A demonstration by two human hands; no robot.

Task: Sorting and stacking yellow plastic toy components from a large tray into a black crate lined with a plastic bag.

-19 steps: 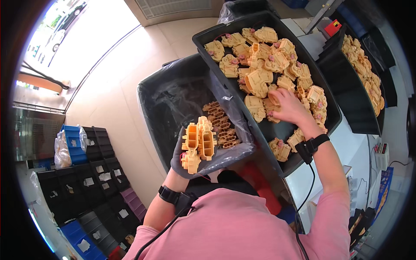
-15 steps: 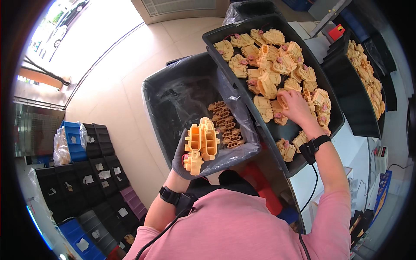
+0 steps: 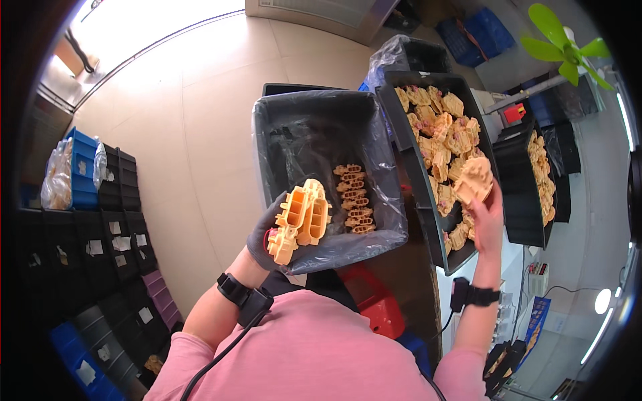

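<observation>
My left hand [image 3: 264,237], in a grey glove, is closed round yellow plastic housings [image 3: 304,214] with open rectangular sockets facing up. They hang over the near left part of a dark bin lined with clear plastic [image 3: 281,127]. Inside that bin, several similar housings [image 3: 354,200] lie stacked in a row along its right side. My bare right hand [image 3: 488,217] grips a single yellow plastic housing [image 3: 473,180], raised above the right part of a black tray [image 3: 428,230]. Many loose yellow housings [image 3: 441,127] with small pinkish parts fill that tray.
Another black bin of yellow parts [image 3: 538,180] stands farther right. Black, blue and purple crates [image 3: 87,247] are stacked at the left. A red stool [image 3: 374,301] is below the lined bin. A green fan [image 3: 565,47] juts in at the upper right.
My right hand has lifted a housing out of the pile in the tray. My left hand keeps its housings, now tilted slightly. The whole view has shifted.
</observation>
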